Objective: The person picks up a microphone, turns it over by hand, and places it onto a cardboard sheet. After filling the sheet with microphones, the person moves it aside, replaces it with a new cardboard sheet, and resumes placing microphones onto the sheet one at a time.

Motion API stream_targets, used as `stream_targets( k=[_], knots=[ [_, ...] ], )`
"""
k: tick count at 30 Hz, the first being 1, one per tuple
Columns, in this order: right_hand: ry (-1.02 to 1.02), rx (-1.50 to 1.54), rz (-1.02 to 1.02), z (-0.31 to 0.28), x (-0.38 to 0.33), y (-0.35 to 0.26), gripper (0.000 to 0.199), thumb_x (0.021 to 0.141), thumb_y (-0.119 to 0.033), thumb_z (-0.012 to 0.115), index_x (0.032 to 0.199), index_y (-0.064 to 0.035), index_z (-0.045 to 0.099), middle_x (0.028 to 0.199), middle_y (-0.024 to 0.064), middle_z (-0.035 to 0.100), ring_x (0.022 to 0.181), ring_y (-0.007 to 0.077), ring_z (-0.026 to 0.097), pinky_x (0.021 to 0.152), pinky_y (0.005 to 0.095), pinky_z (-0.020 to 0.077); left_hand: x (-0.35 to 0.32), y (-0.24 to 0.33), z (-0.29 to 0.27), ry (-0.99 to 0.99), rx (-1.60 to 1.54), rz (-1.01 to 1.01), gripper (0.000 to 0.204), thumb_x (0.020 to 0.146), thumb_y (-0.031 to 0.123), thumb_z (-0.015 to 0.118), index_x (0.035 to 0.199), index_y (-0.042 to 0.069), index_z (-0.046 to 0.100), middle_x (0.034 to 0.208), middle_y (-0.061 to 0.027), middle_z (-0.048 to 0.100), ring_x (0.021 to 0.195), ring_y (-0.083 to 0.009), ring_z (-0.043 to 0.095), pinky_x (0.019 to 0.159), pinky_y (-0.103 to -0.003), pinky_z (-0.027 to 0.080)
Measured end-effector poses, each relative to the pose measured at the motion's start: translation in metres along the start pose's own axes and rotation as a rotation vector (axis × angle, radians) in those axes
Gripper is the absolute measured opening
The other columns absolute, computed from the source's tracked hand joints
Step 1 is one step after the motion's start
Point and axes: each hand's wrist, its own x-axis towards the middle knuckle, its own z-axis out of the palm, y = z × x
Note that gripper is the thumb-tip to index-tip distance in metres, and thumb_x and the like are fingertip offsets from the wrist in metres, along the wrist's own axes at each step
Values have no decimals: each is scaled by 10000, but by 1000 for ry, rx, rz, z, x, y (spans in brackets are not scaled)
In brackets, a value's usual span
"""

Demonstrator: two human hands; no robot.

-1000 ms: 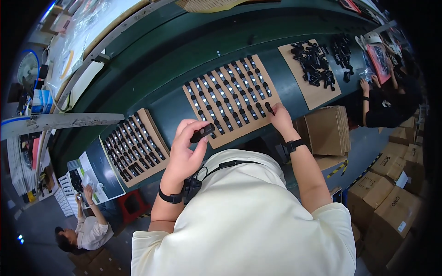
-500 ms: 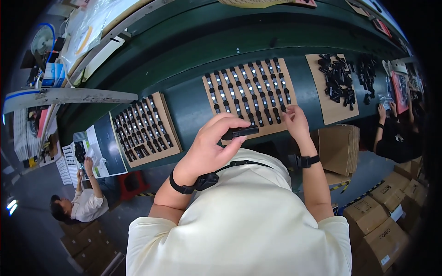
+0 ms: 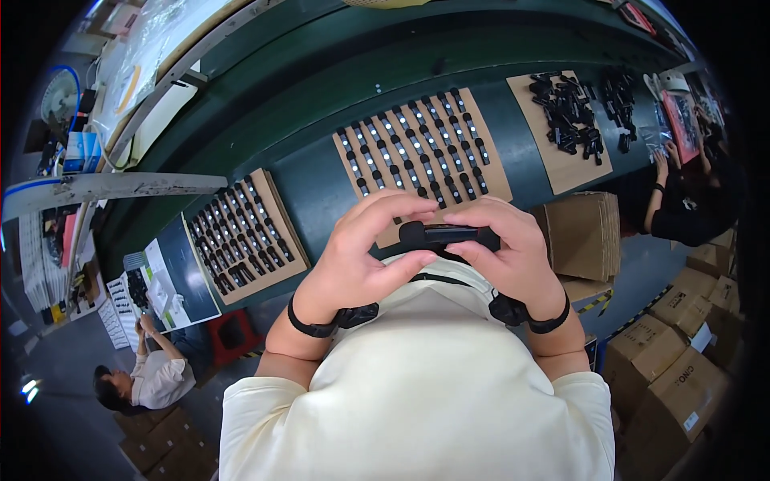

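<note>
My left hand (image 3: 345, 252) and my right hand (image 3: 513, 248) are close together in front of my body, fingers curled. Between them lies a small black microphone-like stick (image 3: 451, 234), held level, with a thick dark rounded head at its left end. My left fingers close around that head end, and my right fingers close on the other end. Another dark rounded part shows beside the right fingers; whether it is a second stick I cannot tell. Behind my hands, a brown cardboard sheet (image 3: 499, 178) carries rows of similar sticks with light dots; my hands hide its near edge.
On the green bench (image 3: 293, 168), left, more sticks stand in rows on stacked cardboard (image 3: 282, 215). A loose pile of black parts (image 3: 565, 112) lies right. Cardboard sheets (image 3: 581, 232) stand beside the bench. One person (image 3: 164, 377) works far left, another (image 3: 694, 204) far right.
My right hand has moved from the near right corner of the cardboard sheet to the stick in my left hand. The whole view has shifted slightly.
</note>
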Motion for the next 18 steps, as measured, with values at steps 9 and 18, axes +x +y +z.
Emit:
stream_targets(
  k=[9,18],
  knots=[
    [109,-112,-206,6,-1,-11,327,710,39,729,1023,15,636,847,113,659,743,241,616,675,316,466,-8,-1,-6,-35,150,132,297,727,30,730,1013,-5,655,916,-99,667,868,-238,620,1038,-481,378],
    [134,-144,-312,11,0,-14,340,693,57,720,1020,16,635,832,106,643,718,240,592,660,317,455,-11,-2,-5,12,115,199,276,719,-8,714,990,-2,660,910,-91,664,823,-214,619,1057,-543,337]
  ],
)
